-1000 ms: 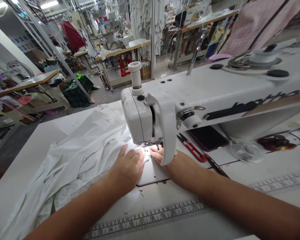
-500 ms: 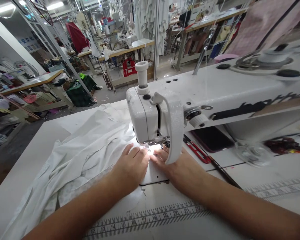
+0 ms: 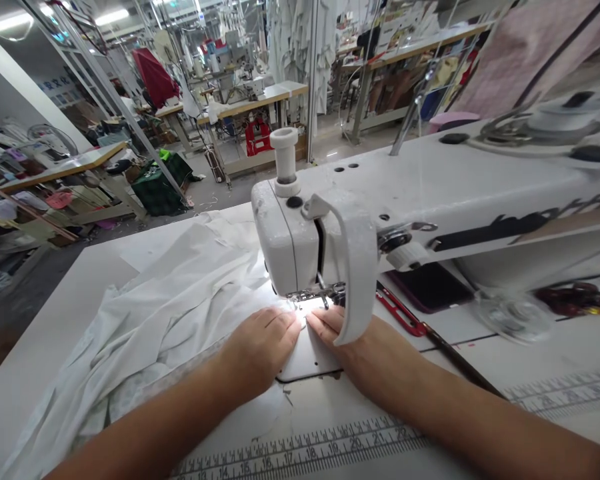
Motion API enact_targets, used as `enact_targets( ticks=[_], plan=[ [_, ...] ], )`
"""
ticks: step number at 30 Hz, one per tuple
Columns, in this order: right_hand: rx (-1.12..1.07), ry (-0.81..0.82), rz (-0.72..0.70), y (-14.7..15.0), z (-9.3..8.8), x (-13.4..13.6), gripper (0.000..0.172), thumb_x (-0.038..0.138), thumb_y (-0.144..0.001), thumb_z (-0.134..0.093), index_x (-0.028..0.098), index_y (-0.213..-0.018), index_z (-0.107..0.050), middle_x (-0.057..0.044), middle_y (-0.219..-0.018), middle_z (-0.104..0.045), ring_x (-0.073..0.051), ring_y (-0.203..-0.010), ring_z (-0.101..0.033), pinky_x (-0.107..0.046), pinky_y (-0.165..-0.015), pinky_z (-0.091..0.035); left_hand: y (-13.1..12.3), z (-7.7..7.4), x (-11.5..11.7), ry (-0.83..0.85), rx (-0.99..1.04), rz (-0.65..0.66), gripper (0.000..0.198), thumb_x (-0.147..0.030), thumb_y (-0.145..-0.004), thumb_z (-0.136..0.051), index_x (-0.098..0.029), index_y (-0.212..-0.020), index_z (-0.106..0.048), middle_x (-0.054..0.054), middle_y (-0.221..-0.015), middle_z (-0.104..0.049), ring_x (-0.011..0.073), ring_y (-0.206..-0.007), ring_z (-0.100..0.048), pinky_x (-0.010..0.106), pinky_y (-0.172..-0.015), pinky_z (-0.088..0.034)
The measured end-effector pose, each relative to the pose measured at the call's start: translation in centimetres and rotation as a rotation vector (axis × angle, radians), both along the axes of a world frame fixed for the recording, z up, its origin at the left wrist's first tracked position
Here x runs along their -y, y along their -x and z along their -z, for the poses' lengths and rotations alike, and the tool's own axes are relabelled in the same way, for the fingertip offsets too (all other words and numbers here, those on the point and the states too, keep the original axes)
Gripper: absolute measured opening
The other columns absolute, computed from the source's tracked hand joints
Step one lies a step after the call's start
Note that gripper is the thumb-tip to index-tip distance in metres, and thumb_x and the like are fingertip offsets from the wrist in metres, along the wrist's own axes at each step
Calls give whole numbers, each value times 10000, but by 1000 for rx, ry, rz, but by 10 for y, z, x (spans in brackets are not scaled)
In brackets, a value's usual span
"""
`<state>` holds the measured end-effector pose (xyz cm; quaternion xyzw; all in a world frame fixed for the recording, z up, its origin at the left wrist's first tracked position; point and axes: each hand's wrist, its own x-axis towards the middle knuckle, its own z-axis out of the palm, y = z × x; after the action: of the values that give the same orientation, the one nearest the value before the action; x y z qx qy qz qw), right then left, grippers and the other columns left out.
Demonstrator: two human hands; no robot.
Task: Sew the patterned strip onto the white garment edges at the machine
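White fabric (image 3: 180,287) lies in loose folds on the left of the table and runs up to the needle area of a white sewing machine (image 3: 300,233). On the fabric's edge, just left of the presser foot (image 3: 325,297), my left hand (image 3: 263,347) is closed with its fingers pressed together. My right hand (image 3: 350,337) is closed too, its fingertips pinched at the near side of the foot, partly behind the white curved guard (image 3: 357,273). The lamp's glare hides the fabric between the fingertips.
Red-handled snips (image 3: 403,310), a dark phone (image 3: 433,287) and a clear round dish (image 3: 513,313) lie under the machine arm. A printed ruler (image 3: 310,453) runs along the front edge. Other sewing tables (image 3: 275,93) stand behind.
My view has shifted slightly, so the machine sits a little lower and further right. Both hands remain near the needle, the fingertips now a bit nearer to me from the foot.
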<state>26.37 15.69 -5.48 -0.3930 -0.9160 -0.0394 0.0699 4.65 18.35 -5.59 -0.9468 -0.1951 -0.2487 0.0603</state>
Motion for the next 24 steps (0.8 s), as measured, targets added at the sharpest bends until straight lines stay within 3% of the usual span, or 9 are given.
enact_targets(
  ticks=[6, 11, 18, 24],
  plan=[
    [-17, -31, 7, -3, 7, -6, 384, -22, -754, -494, 142, -1046, -683, -128, -955, -710, -266, -910, -627, -368, -736, -475, 5, 1, -12, -23, -64, 11, 275, -45, -908, -435, -32, -1152, -561, 168, -1072, -678, 240, -1042, -632, 408, -894, -575],
    [-90, -42, 53, 3, 0, -12, 359, -31, -742, -493, 203, -917, -701, -70, -906, -726, -245, -922, -624, -359, -775, -467, 5, 1, -20, -79, -43, -20, 269, -59, -931, -393, -40, -1116, -588, 137, -1010, -702, 214, -954, -664, 370, -861, -590],
    [-146, 111, 108, 1, 8, -17, 297, 42, -839, -499, 237, -935, -701, -49, -805, -706, -228, -802, -618, -369, -742, -466, 2, -3, -22, 30, 3, -60, 226, -50, -905, -442, -90, -1034, -623, 87, -887, -699, 188, -830, -662, 347, -797, -596],
    [-177, 108, 137, 3, 4, -23, 312, 87, -897, -434, 230, -962, -704, -46, -815, -702, -218, -793, -620, -352, -719, -475, 5, 1, -25, 24, 23, -59, 242, -40, -881, -460, -108, -1065, -600, 75, -889, -691, 187, -853, -661, 323, -760, -590]
  ],
)
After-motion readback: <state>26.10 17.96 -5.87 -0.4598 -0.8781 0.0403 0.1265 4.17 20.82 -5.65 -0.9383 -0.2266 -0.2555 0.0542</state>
